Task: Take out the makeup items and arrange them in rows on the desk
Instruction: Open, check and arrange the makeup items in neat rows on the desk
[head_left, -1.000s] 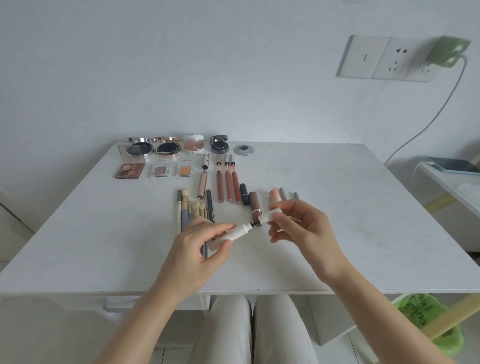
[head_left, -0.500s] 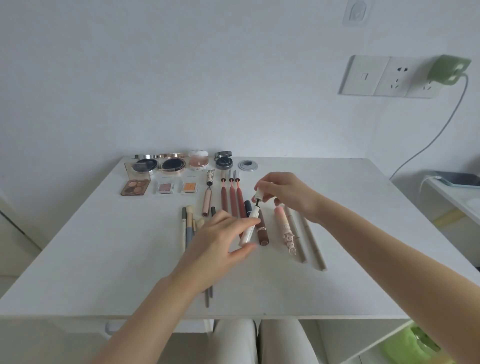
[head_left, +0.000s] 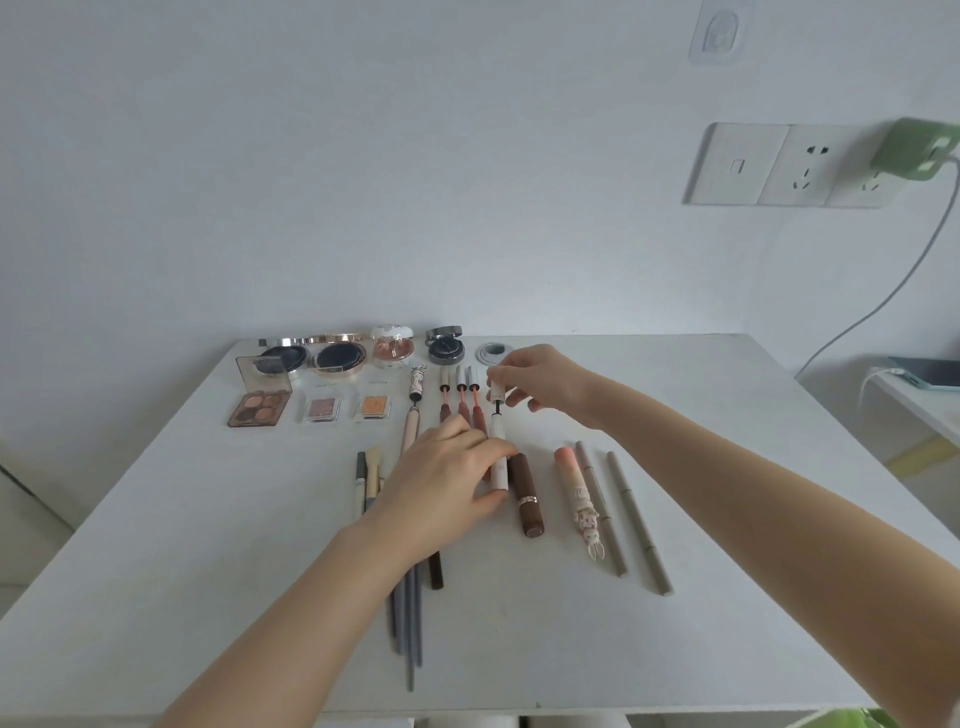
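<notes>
Left hand (head_left: 447, 483) pinches white tube (head_left: 498, 457) flat on desk (head_left: 208, 545), just beside brown lipstick (head_left: 525, 493). Right hand (head_left: 535, 382) grips its cap (head_left: 497, 389), wand (head_left: 497, 407) showing between. I'd keep tube parallel with neighbours, set cap down in line beyond it. Versus half second ago: tube lower and straighter, cap drawn farther off, both hands deeper over desk.

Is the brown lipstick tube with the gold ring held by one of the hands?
No, the brown lipstick tube with the gold ring lies on the white desk, apart from both hands.
</notes>
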